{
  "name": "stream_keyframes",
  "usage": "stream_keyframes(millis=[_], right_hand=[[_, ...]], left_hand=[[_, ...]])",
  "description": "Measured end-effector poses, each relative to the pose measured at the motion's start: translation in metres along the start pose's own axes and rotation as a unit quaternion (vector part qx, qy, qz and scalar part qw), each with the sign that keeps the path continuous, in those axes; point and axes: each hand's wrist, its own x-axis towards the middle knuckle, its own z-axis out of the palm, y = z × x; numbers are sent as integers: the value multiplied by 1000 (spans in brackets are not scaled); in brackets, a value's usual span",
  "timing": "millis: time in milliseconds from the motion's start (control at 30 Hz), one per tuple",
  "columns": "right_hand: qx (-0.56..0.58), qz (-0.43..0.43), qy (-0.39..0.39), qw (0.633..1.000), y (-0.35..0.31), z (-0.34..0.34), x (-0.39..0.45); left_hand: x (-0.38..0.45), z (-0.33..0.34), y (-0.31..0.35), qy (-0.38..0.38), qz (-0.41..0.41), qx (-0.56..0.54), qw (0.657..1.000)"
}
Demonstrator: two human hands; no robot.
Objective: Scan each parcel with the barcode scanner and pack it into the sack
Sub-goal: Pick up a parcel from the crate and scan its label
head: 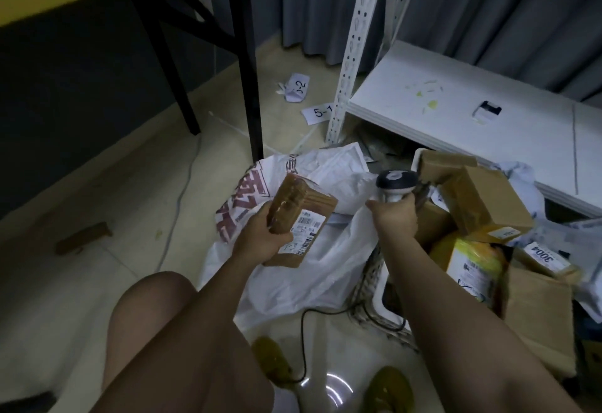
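Cardboard parcel (301, 223), label up, sits in our left hand (260, 233), fingers curled round its near end, long axis running toward one o'clock over the white sack (312, 269). Our right hand (395, 217) grips the barcode scanner (395, 183) at three o'clock from the parcel, close beside it. We judge the sack below gives open room; the parcel pile (482, 217) crowds our right.

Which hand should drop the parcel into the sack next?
Left. The left hand already grips the parcel directly over the white sack; the right hand holds the scanner.
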Motion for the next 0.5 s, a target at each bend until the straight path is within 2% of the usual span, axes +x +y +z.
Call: stream_keyframes(millis=[133,267,433,500], right_hand=[[-5,13,8,1000,6,7,14],[2,-10,-4,1000,12,1,25],[55,-86,-22,995,20,-27,5],[84,-95,-3,992,21,-38,-6]], left_hand=[[31,4,3,-52,38,163,985],[57,14,18,-106,74,342,931],[82,29,37,-105,115,458,875],[88,36,46,-72,117,443,886]])
